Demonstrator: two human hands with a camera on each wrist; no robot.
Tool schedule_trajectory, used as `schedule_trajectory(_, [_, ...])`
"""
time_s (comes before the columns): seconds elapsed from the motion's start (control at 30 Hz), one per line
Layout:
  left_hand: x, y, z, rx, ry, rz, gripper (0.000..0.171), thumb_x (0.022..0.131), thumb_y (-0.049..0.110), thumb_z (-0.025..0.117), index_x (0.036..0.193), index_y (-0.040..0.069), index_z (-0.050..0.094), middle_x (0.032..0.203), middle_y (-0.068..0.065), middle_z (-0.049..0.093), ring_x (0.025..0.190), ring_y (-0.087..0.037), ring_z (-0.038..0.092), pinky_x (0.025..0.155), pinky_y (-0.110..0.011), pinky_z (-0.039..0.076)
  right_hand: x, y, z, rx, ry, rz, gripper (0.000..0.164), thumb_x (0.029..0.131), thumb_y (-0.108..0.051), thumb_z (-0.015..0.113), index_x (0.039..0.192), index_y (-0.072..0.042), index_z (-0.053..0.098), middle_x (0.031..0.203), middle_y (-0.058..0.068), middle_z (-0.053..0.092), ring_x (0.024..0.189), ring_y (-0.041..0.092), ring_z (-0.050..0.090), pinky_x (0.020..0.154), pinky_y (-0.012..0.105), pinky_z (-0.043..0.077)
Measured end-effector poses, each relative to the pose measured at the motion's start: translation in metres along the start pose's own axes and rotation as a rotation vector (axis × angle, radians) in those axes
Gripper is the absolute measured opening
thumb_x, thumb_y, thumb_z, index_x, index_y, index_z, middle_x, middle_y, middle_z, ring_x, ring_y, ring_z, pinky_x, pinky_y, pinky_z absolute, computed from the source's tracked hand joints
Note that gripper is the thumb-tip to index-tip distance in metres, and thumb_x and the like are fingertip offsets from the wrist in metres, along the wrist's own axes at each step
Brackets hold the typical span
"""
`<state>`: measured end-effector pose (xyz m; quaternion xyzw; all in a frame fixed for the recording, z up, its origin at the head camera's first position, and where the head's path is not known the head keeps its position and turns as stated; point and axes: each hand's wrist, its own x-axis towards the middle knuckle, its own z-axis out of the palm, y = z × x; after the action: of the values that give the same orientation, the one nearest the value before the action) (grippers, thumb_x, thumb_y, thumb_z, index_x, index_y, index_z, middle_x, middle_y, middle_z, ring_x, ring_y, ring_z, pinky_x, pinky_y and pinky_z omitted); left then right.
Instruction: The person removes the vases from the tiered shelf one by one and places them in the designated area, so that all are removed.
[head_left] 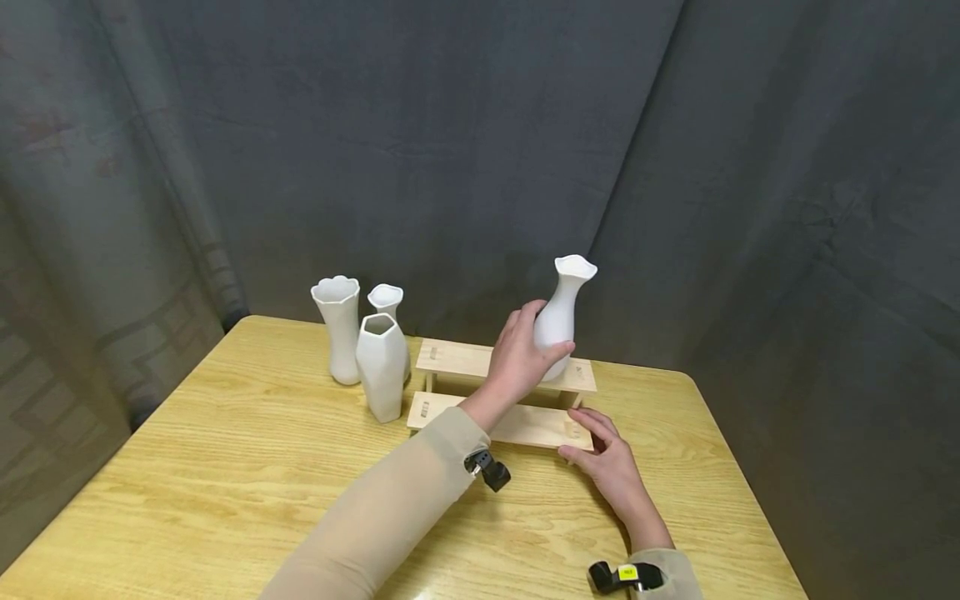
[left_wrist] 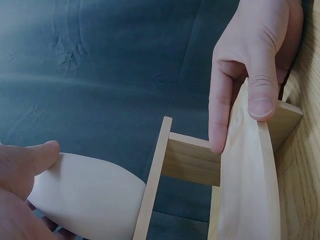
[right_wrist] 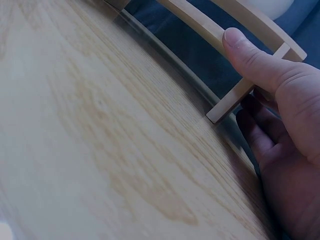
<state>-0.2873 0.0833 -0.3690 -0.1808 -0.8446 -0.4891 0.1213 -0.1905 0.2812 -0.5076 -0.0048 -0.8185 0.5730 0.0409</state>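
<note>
My left hand (head_left: 517,354) grips the body of a white vase (head_left: 556,325) with a wavy rim and narrow neck, thumb on the near side. The vase leans slightly to the right, and in the left wrist view its base (left_wrist: 100,197) meets the upper board. That board belongs to a two-step wooden stand (head_left: 461,358). At the right end of the lower step, my right hand (head_left: 611,462) holds the board, its thumb along the front edge. The right wrist view shows the right thumb (right_wrist: 250,57) against the wood; the other fingers are partly hidden behind the stand's end.
Left of the stand three white vases stand grouped: a tall scalloped one (head_left: 341,333), a faceted one (head_left: 381,371), and one with a flared rim (head_left: 386,296) partly hidden behind it. All are on a wooden table (head_left: 225,467). Dark grey curtains (head_left: 420,167) hang behind it.
</note>
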Motion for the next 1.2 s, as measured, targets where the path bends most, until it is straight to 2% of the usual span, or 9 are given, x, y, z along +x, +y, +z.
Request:
schedule_trajectory(0.13, [0.000, 0.000, 0.000, 0.006, 0.007, 0.003, 0.077, 0.095, 0.033, 0.091, 0.158, 0.010, 0.053, 0.139, -0.015, 0.064, 0.119, -0.031, 0.067, 0.096, -0.049, 0.058, 0.000, 0.001, 0.000, 0.000, 0.002, -0.004, 0.068, 0.095, -0.030, 0.090, 0.157, -0.017, 0.063, 0.167, 0.004, 0.043, 0.160, 0.025, 0.033, 0.113, 0.003, 0.026])
schedule_trajectory(0.37, [-0.002, 0.001, -0.004, -0.006, 0.003, 0.006, 0.074, 0.095, 0.032, 0.092, 0.156, 0.012, 0.056, 0.139, -0.013, 0.064, 0.119, -0.030, 0.067, 0.097, -0.049, 0.059, 0.000, 0.003, 0.001, -0.023, 0.006, 0.007, 0.069, 0.095, -0.032, 0.091, 0.157, -0.019, 0.063, 0.167, 0.002, 0.043, 0.161, 0.024, 0.033, 0.122, 0.013, 0.024])
schedule_trajectory(0.7, [-0.006, 0.010, -0.018, -0.060, 0.017, 0.031, 0.073, 0.095, 0.032, 0.092, 0.156, 0.013, 0.056, 0.139, -0.011, 0.064, 0.119, -0.028, 0.067, 0.098, -0.049, 0.059, 0.000, 0.001, -0.001, -0.001, -0.012, -0.017, 0.071, 0.096, -0.031, 0.089, 0.159, -0.015, 0.061, 0.168, 0.005, 0.042, 0.162, 0.028, 0.031, 0.110, 0.002, 0.028])
schedule_trajectory(0.87, [-0.014, 0.015, -0.032, -0.083, 0.015, 0.058, 0.074, 0.094, 0.033, 0.092, 0.156, 0.014, 0.056, 0.140, -0.009, 0.064, 0.120, -0.027, 0.067, 0.098, -0.049, 0.060, -0.001, 0.001, -0.001, -0.011, -0.013, -0.021, 0.070, 0.097, -0.030, 0.089, 0.159, -0.016, 0.060, 0.169, 0.005, 0.041, 0.162, 0.028, 0.031, 0.115, 0.008, 0.030])
schedule_trajectory(1.07, [-0.027, 0.018, -0.054, -0.126, -0.010, 0.065, 0.072, 0.095, 0.035, 0.091, 0.155, 0.016, 0.057, 0.140, -0.005, 0.064, 0.119, -0.025, 0.066, 0.098, -0.048, 0.060, -0.001, 0.001, 0.000, -0.049, 0.000, -0.017, 0.071, 0.096, -0.031, 0.089, 0.160, -0.015, 0.060, 0.169, 0.005, 0.042, 0.162, 0.029, 0.032, 0.130, 0.034, 0.028])
schedule_trajectory(1.13, [-0.033, 0.019, -0.063, -0.142, -0.018, 0.066, 0.072, 0.094, 0.034, 0.091, 0.155, 0.016, 0.057, 0.140, -0.005, 0.064, 0.120, -0.025, 0.066, 0.098, -0.048, 0.060, -0.001, 0.002, -0.001, -0.053, -0.002, -0.014, 0.072, 0.097, -0.032, 0.089, 0.160, -0.016, 0.060, 0.168, 0.004, 0.041, 0.162, 0.029, 0.032, 0.129, 0.032, 0.028])
schedule_trajectory(1.2, [-0.039, 0.019, -0.073, -0.156, -0.024, 0.071, 0.072, 0.094, 0.033, 0.091, 0.155, 0.016, 0.057, 0.139, -0.005, 0.064, 0.120, -0.024, 0.065, 0.098, -0.049, 0.059, -0.001, 0.001, -0.001, -0.049, -0.001, -0.018, 0.071, 0.097, -0.032, 0.089, 0.160, -0.016, 0.060, 0.169, 0.005, 0.041, 0.162, 0.029, 0.032, 0.126, 0.024, 0.029])
